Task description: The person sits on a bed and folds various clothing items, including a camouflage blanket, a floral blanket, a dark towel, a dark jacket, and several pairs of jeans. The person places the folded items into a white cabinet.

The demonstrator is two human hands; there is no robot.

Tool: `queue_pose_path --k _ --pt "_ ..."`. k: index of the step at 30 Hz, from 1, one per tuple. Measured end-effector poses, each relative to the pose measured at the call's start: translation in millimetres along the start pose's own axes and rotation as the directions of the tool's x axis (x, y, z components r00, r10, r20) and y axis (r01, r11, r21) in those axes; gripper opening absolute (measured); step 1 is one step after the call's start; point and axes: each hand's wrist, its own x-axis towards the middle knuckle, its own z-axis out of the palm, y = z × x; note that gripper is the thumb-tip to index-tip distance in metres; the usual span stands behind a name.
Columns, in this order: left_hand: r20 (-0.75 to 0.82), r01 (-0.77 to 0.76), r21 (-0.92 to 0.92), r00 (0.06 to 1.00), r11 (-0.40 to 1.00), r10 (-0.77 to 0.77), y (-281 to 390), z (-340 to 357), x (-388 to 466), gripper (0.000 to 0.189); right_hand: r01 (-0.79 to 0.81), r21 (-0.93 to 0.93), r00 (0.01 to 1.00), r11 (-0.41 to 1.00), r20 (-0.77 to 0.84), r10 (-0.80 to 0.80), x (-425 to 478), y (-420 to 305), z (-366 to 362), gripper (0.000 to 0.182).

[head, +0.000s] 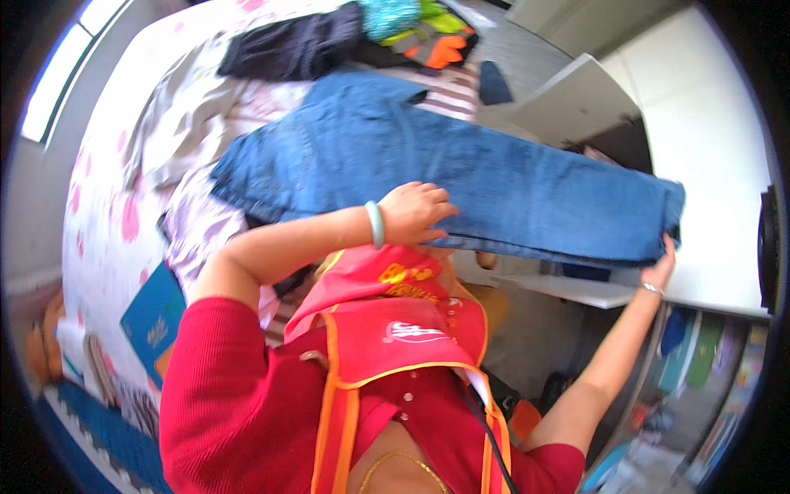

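A pair of blue denim jeans (494, 179) stretches sideways in front of me, folded lengthwise, with the waist end to the left and the hems to the right. Bent fingers of my left hand (415, 213), which has a pale green bangle at the wrist, rest at the near edge of the denim. No cloth shows between those fingers and the thumb. At the far right, my right hand (660, 265) grips the hem end, thumb on top and the other fingers mostly hidden. The waist end lies over the bed (102, 185).
Dark trousers (296, 46), a beige garment (191, 117) and a lilac garment (200, 216) lie on the bed. An orange glove (444, 52) is at the back. Right of me are a white surface (716, 142), an open panel (580, 102) and shelves with items (703, 352).
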Motion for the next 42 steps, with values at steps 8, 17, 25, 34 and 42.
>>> queue_pose_path --k 8,17,25,34,42 --pt "-0.014 0.054 0.215 0.999 0.975 -0.052 -4.3 67.9 27.5 0.036 0.087 -0.006 0.995 0.996 0.043 -0.087 -26.0 1.9 12.8 0.030" --pt "-0.096 -0.034 -0.063 0.995 0.997 0.028 8.7 57.3 19.2 0.021 0.119 -0.043 0.993 0.992 -0.019 -0.120 -27.2 5.1 20.4 0.039" --pt "-0.293 0.082 -0.293 0.941 0.953 -0.171 -2.2 78.3 31.1 0.042 0.048 -0.039 0.999 0.998 -0.011 -0.048 -57.5 -13.5 30.9 0.045" --pt "-0.035 -0.222 -0.964 0.657 -0.149 -0.753 16.4 88.8 1.3 0.046 0.224 0.103 0.749 0.969 0.618 -0.239 -252.5 -43.7 335.1 0.047" --pt "-0.112 -0.451 -0.423 0.887 -0.786 -0.448 -15.1 90.3 -39.7 0.039 0.817 0.131 -0.238 0.561 0.964 0.122 -279.5 131.3 362.7 0.042"
